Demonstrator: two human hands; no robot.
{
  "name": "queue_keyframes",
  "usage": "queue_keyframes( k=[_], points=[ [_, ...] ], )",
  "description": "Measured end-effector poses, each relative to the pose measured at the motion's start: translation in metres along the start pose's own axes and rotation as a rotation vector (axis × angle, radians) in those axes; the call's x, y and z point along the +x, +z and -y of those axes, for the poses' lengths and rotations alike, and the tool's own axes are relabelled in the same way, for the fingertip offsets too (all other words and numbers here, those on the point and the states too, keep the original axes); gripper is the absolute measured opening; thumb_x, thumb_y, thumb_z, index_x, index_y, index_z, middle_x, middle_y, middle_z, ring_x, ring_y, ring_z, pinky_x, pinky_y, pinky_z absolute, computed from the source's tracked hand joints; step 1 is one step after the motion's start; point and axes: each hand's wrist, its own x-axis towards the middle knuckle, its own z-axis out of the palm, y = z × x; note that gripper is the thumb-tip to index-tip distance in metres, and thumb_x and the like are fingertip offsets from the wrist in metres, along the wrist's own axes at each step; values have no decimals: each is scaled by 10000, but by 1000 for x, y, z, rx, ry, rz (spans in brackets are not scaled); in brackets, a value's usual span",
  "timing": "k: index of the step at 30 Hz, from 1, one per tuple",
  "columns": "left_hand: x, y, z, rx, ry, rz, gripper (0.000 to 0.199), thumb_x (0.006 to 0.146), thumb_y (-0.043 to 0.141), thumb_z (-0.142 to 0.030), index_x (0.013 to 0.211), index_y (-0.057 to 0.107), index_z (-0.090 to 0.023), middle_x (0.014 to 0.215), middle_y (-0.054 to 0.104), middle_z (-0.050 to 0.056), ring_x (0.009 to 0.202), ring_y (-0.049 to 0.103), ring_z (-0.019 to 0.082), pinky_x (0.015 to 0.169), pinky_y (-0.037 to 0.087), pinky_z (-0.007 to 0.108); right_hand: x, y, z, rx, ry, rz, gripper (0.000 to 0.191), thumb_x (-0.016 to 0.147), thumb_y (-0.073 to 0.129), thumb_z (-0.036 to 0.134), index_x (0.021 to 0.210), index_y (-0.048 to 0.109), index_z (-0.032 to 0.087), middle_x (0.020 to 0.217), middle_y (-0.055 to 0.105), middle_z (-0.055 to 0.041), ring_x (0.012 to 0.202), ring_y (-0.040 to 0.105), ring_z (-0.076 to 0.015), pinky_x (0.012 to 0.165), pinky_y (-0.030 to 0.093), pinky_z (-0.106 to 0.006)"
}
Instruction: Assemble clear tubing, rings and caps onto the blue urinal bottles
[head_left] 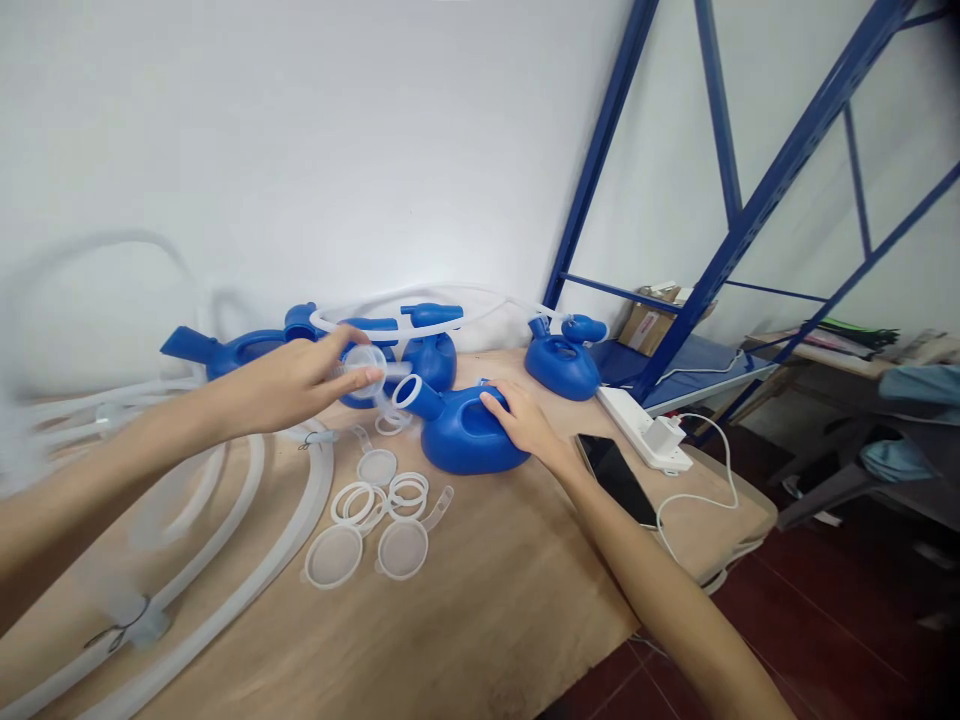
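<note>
My right hand [517, 420] is closed over the handle of a blue urinal bottle [469, 450], which rests on the table with its open neck pointing up and left. Just left of that neck, my left hand [319, 375] pinches a translucent plastic cap [364, 370] by its rim. A short spout on the cap reaches toward the bottle, apart from its mouth as far as I can see. In front of the bottle lie round translucent lids [403, 549] and several white rings [409, 494].
More blue bottles [562, 368] stand toward the wall, some joined to white hose. Coiled clear tubing [300, 510] covers the table's left side. A phone [616, 478], a white power strip [643, 430] and a cable lie right. A blue metal rack [787, 150] rises behind.
</note>
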Motion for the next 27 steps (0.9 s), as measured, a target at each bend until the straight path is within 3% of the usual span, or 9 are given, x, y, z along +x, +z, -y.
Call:
queue_keyframes(
  k=[4, 8, 13, 15, 17, 19, 21, 24, 27],
  points=[
    [22, 12, 4, 24, 36, 132, 633, 935, 332, -721, 1072, 682, -212, 916, 749, 66, 876, 699, 280, 814, 498, 348, 0, 0, 2, 5, 12, 0, 527, 1042, 431, 617, 1280, 670, 213, 1371, 695, -143, 1311, 626, -334, 1173, 428, -545],
    [41, 25, 8, -60, 29, 233, 573, 922, 370, -708, 803, 629, -211, 741, 654, 47, 674, 608, 209, 654, 453, 302, -1, 0, 1, -3, 4, -4, 521, 1045, 432, 606, 1276, 668, 203, 1371, 694, -146, 1311, 626, -332, 1170, 431, -533],
    [60, 40, 10, -389, -115, 388, 520, 905, 482, -707, 726, 470, -219, 603, 391, -16, 456, 293, 107, 444, 207, 275, -1, 1, 3, -13, 23, -13, 505, 1044, 452, 594, 1280, 663, 200, 1381, 695, -138, 1322, 619, -329, 1169, 431, -518],
    [66, 47, 10, -416, -133, 413, 520, 918, 472, -702, 730, 474, -217, 610, 391, -12, 453, 288, 104, 441, 198, 276, -1, 1, 4, -12, 19, -12, 501, 1049, 448, 585, 1273, 666, 194, 1373, 699, -138, 1308, 627, -323, 1164, 436, -505],
    [70, 55, 8, -328, -117, 397, 549, 955, 383, -699, 742, 519, -212, 623, 457, 14, 464, 372, 129, 455, 280, 285, -1, 1, 5, -19, 14, -9, 511, 1054, 432, 582, 1266, 670, 183, 1364, 701, -147, 1292, 636, -323, 1158, 441, -503],
    [69, 62, 9, -148, -36, 324, 619, 996, 259, -679, 821, 610, -201, 701, 588, 64, 559, 539, 186, 555, 432, 310, -1, 1, 4, -30, 18, -4, 520, 1054, 428, 588, 1269, 673, 184, 1369, 698, -150, 1291, 635, -323, 1155, 444, -505],
    [64, 69, 12, 71, 94, 195, 687, 1025, 181, -649, 1061, 686, -184, 949, 713, 129, 799, 684, 253, 739, 526, 346, -1, 1, 3, -34, 22, -1, 522, 1049, 434, 598, 1274, 678, 195, 1372, 699, -144, 1293, 633, -320, 1156, 445, -506],
    [55, 80, 20, 276, 230, 47, 690, 1039, 238, -633, 1458, 541, -176, 1388, 626, 219, 1108, 687, 312, 849, 541, 365, 1, 1, 1, -22, 30, 4, 510, 1040, 454, 605, 1277, 688, 219, 1376, 703, -125, 1300, 632, -313, 1165, 440, -508],
    [51, 92, 22, 393, 298, 7, 686, 1059, 278, -568, 1596, 379, -153, 1461, 564, 260, 1089, 691, 313, 769, 540, 344, 4, -1, 0, -4, 57, 30, 496, 1034, 470, 599, 1275, 695, 228, 1381, 702, -117, 1300, 633, -312, 1160, 442, -511]
  ],
)
